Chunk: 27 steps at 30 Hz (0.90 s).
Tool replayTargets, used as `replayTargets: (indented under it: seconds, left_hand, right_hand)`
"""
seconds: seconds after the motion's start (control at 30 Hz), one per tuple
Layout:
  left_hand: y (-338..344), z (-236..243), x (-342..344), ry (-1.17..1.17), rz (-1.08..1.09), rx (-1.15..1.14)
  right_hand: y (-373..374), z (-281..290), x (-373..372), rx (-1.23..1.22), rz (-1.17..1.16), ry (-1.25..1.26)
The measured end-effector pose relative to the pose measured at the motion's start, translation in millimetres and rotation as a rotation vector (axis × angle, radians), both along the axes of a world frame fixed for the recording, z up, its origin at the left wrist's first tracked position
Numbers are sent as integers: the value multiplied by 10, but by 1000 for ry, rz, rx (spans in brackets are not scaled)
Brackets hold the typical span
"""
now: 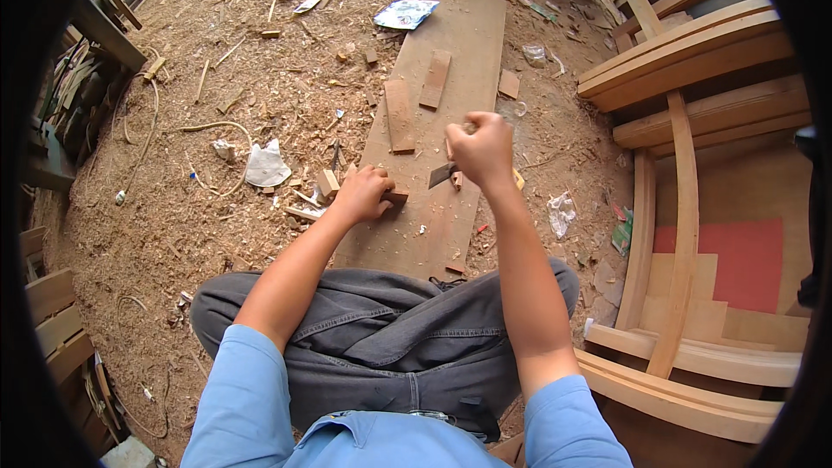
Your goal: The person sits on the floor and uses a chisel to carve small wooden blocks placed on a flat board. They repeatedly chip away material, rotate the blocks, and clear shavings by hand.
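My left hand [364,194] is closed over a small wooden block [396,197], pressing it on the long wooden plank [472,35] in front of my crossed legs. To its right, my right hand [482,149] makes a fist around the handle of a tool with a broad, dark, flat blade [441,175]. That blade points left and down over the plank, apart from the block; its exact kind is hard to make out. Two flat wooden pieces, one nearer [399,117] and one farther [435,79], lie on the plank beyond my hands.
A white and blue packet [406,14] lies at the plank's far end. Wood shavings [303,113] and offcuts cover the ground. Wooden frames [693,61] are stacked at the right. A pale cloth-like scrap [267,165] and a cord [234,125] lie at the left.
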<state>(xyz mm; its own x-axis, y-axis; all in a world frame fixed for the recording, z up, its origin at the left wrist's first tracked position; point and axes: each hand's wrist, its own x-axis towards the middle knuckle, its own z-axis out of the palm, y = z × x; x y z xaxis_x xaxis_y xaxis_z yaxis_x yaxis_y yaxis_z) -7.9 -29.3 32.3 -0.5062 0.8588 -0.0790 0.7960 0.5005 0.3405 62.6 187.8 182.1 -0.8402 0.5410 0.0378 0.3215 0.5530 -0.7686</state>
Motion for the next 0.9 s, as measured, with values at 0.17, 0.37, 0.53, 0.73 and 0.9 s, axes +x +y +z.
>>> replayTargets:
  seconds: [0.17, 0.37, 0.53, 0.73, 0.9]
  left_hand:
    - [150, 134, 122, -12, 26, -31]
    - [248, 141, 305, 163, 26, 71]
    - [477, 99, 778, -51, -104, 26]
    - [691, -50, 1381, -44, -451, -94]
    - [743, -150, 1416, 31, -475, -94]
  right_hand:
    - [302, 179, 372, -176, -181, 177]
    - [539, 147, 403, -303, -234, 264]
    - [653, 148, 433, -344, -245, 329]
    - [796, 168, 476, -341, -297, 366]
    - [820, 175, 477, -372, -294, 408]
